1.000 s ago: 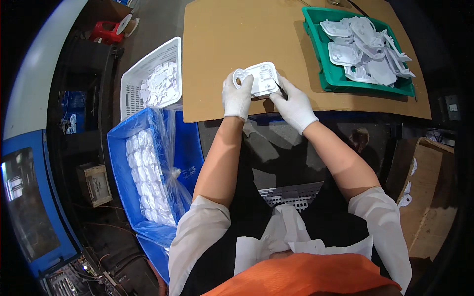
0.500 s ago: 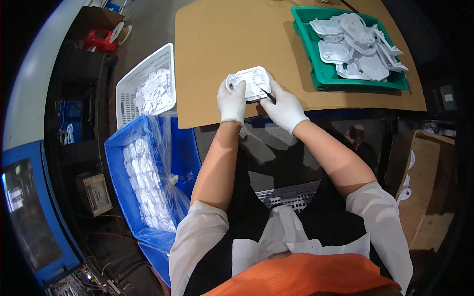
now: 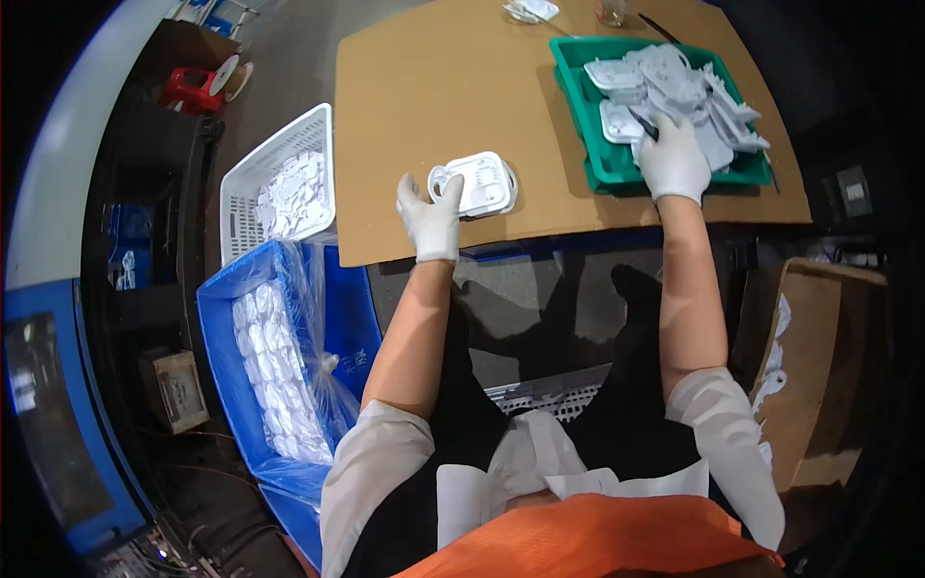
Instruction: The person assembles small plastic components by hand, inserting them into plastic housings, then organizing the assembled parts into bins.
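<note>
A white moulded plastic part (image 3: 479, 183) lies on the brown cardboard tabletop (image 3: 424, 106), with what looks like another white piece under it. My left hand (image 3: 430, 218), in a white glove, is at the part's left edge. Its fingers are spread, and the thumb reaches over the part's rim without wrapping round it. Over the near side of a green tray (image 3: 602, 181), my gloved right hand (image 3: 674, 159) keeps hold of a slim dark-handled tool (image 3: 646, 126). White plastic parts (image 3: 672, 75) are heaped in this tray; the right fingertips reach among them and are partly hidden.
At the left stand a white basket (image 3: 231, 207) of small white pieces and a blue crate (image 3: 220, 308) with wrapped white parts and clear film. A cardboard box (image 3: 819, 385) is at the right. Another white piece (image 3: 530, 10) and a small jar (image 3: 610, 12) sit at the far edge.
My right hand has left the white part and moved right to the green tray with the tool. The part now rests on the tabletop, and my left hand's fingers have spread.
</note>
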Demonstrator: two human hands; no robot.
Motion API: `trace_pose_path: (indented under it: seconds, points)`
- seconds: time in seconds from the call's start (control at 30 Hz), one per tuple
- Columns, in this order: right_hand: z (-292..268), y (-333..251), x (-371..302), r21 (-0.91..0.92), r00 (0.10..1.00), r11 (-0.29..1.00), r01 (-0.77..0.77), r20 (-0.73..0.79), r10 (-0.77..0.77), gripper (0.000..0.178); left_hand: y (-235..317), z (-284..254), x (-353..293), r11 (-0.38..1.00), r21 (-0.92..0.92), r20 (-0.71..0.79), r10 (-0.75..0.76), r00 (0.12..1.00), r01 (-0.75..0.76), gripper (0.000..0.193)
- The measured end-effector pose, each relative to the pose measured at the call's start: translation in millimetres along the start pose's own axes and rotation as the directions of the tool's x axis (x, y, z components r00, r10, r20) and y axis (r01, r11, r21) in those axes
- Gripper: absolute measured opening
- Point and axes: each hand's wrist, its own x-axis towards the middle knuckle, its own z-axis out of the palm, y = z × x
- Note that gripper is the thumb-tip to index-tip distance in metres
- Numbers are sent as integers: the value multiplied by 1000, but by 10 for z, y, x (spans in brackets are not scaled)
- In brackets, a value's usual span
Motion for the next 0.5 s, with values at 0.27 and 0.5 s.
trace_pose_path:
  seconds: [0.27, 0.5]
  points:
    - [-49, 411, 271, -50, 947, 999, -9, 321, 25, 35, 528, 96, -415, 769, 304, -151, 622, 769, -562, 71]
    - [255, 250, 211, 1, 973, 981, 192, 130, -190, 33, 621, 64, -462, 676, 321, -151, 728, 669, -663, 66]
